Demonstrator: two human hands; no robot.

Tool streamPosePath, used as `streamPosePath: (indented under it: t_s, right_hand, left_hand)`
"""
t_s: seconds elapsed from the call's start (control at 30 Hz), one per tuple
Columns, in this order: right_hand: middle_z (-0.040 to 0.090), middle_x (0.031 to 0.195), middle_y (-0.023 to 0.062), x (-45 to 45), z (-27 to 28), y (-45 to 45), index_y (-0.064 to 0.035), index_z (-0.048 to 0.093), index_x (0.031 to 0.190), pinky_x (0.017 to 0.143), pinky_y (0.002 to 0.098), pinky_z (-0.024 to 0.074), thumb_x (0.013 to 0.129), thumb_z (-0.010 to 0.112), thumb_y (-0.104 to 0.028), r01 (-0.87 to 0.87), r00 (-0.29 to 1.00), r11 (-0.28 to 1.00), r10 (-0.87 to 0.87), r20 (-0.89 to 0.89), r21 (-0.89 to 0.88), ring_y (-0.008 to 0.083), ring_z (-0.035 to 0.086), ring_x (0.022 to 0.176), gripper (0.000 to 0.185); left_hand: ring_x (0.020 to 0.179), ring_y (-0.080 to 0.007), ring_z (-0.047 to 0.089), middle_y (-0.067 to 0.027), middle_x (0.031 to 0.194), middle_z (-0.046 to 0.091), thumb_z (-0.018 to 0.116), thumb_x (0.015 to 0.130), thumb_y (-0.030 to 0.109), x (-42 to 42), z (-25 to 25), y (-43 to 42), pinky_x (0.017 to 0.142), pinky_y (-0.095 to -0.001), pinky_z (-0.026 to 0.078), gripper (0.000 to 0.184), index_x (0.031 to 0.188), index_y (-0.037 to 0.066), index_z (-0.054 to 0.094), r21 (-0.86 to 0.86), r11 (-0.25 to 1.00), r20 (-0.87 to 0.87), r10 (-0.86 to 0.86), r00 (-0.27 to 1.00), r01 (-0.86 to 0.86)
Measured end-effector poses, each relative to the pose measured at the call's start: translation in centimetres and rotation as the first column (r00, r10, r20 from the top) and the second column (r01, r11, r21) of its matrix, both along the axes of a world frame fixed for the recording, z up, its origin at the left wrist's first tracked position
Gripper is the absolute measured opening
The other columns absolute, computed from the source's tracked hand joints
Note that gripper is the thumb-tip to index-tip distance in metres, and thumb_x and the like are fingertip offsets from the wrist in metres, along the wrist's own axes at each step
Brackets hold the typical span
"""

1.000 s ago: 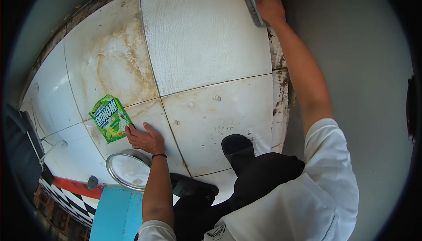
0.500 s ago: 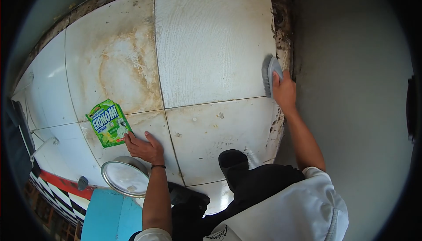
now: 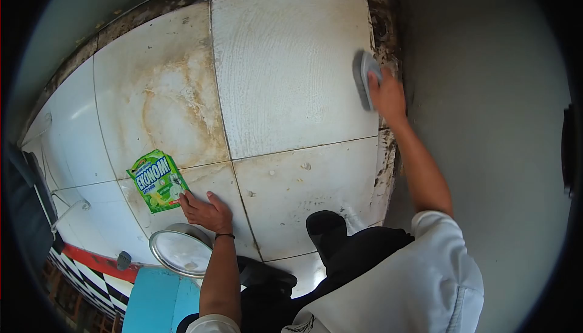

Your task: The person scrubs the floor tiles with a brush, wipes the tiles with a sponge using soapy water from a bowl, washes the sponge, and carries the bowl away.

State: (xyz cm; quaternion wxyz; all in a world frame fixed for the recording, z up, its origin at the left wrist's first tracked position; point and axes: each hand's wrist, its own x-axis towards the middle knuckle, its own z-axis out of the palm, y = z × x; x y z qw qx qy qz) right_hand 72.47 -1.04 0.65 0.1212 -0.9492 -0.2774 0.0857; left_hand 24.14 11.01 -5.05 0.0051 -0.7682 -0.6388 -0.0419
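Grey, oblong bristled brush [image 3: 367, 73] fills the right grip [image 3: 388, 97] over streaked tile [image 3: 288, 72].

The right hand [image 3: 388, 96] grips a grey brush [image 3: 365, 77] at the edge of a white tile [image 3: 285, 72]; the left hand [image 3: 208, 213] touches a green packet [image 3: 155, 181], near a round metal bowl [image 3: 179, 253].

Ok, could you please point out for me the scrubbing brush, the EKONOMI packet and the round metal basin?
Scrubbing brush [image 3: 367, 75]: head view, on its grey body.
EKONOMI packet [image 3: 157, 182]: head view, on the middle of its printed front.
Round metal basin [image 3: 193, 230]: head view, on its outer wall.
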Motion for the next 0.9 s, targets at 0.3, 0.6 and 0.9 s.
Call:
streamPosePath:
  t_s: [0.3,0.6,0.9]
  right_hand:
    - [0.065,0.08,0.0317,1.2,-1.1,2.5,0.0039,0.059,0.101,0.069,0.0548,0.0518,0.095,0.059,-0.026,0.012,0.998,0.998,-0.016,0.064,0.054,0.0503,0.065,0.08,0.03]
    - [0.064,0.126,0.0219,15.9,-1.3,19.7,-0.0019,0.068,0.118,0.099,0.0454,0.0494,0.089,0.06,-0.036,0.152,0.988,0.976,-0.154,-0.003,-0.157,0.0387,0.061,0.119,0.045]
    - [0.062,0.124,0.0273,16.6,-2.9,14.4,0.0005,0.06,0.127,0.1,0.0481,0.0467,0.089,0.06,-0.048,0.005,0.988,0.999,0.002,0.152,-0.04,0.043,0.058,0.119,0.061]
  left_hand:
    - [0.138,-0.0402,0.032,-0.0225,0.151,0.034,0.053,0.09,0.037,0.1,-0.3,-0.1,0.111,-0.0545,0.023,0.068,0.145,-0.001,0.038,-0.007,1.0,-0.016,-0.001,1.0,0.001]
    - [0.138,-0.0419,0.03,-0.0238,0.152,0.031,0.058,0.088,0.032,0.3,0.1,-0.1,0.111,-0.0561,0.021,0.07,0.144,-0.002,0.037,-0.047,0.999,0.01,0.01,1.0,-0.01]
    - [0.138,-0.042,0.031,-0.0245,0.15,0.034,0.061,0.084,0.031,0.2,0.4,0.1,0.11,-0.0555,0.023,0.07,0.142,-0.004,0.039,-0.033,0.999,0.073,-0.005,0.997,0.007]
